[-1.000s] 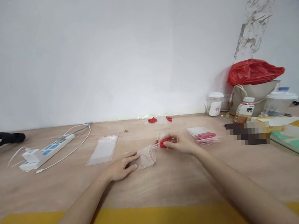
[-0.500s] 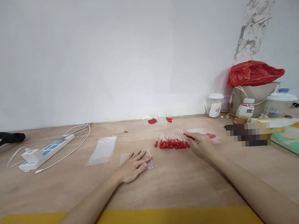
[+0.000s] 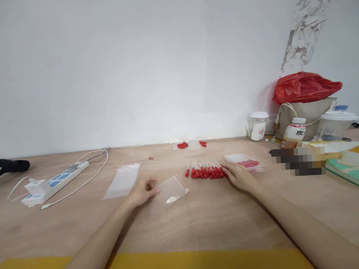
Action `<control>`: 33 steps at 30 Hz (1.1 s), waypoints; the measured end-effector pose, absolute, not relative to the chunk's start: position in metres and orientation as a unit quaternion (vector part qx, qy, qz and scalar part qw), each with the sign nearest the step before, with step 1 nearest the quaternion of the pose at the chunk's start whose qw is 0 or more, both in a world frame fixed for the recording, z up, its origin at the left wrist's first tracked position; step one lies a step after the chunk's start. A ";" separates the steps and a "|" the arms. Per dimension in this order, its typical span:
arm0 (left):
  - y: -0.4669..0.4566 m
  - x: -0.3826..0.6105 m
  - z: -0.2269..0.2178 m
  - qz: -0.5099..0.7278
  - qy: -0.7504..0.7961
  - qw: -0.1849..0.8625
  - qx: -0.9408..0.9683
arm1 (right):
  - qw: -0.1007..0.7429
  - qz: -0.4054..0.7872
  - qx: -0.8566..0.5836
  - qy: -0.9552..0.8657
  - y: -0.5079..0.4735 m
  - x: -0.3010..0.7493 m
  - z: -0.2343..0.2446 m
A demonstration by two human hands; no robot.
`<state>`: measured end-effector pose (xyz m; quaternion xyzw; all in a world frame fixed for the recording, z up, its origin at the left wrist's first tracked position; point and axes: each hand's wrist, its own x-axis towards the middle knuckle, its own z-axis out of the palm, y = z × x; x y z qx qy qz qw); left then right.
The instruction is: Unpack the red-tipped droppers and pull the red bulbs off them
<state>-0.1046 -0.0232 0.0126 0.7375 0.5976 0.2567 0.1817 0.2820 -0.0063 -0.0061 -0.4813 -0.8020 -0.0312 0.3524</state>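
My left hand (image 3: 144, 192) pinches the left edge of a clear zip bag (image 3: 174, 188), which has a red line at its right end and looks flat. To its right, a row of thin pale sticks with red bulb-like tips (image 3: 206, 172) lies on the table, tips toward me. My right hand (image 3: 239, 175) is at the right end of that row, fingers stretched out and touching the outermost sticks. Beside it, farther right, is a stack of clear bags (image 3: 245, 161) with red tips showing through. Flat clear zip bags (image 3: 123, 180) lie beyond my left hand.
Small bags of red pieces (image 3: 183, 145) lie by the wall. At left are a white power strip (image 3: 56, 183), cable and black object (image 3: 9, 165). At right stand a lidded cup (image 3: 258, 126), bottle (image 3: 294, 133), tub (image 3: 334, 127) and bag topped with red plastic (image 3: 306, 88).
My left hand has gone from lying flat on the zip bag to pinching its edge, and the bag has turned. My right hand has shifted slightly; the outermost stick now sits closer to the row.
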 end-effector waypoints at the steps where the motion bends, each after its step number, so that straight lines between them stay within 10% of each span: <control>1: -0.024 -0.104 0.013 0.246 0.597 0.194 0.739 | 0.360 -0.045 -0.490 -0.793 -0.005 0.285 -0.005; 15: -0.006 -0.176 0.024 0.414 0.727 0.073 0.543 | 0.271 -0.085 -0.581 -0.763 -0.010 0.362 0.004; 23: -0.014 -0.179 0.020 0.192 0.823 -0.075 0.529 | 0.323 -0.101 -0.588 -0.735 -0.007 0.370 0.005; 33: -0.027 -0.134 0.019 0.256 0.699 -0.205 0.636 | 0.475 -0.296 -0.577 -0.595 -0.042 0.338 0.045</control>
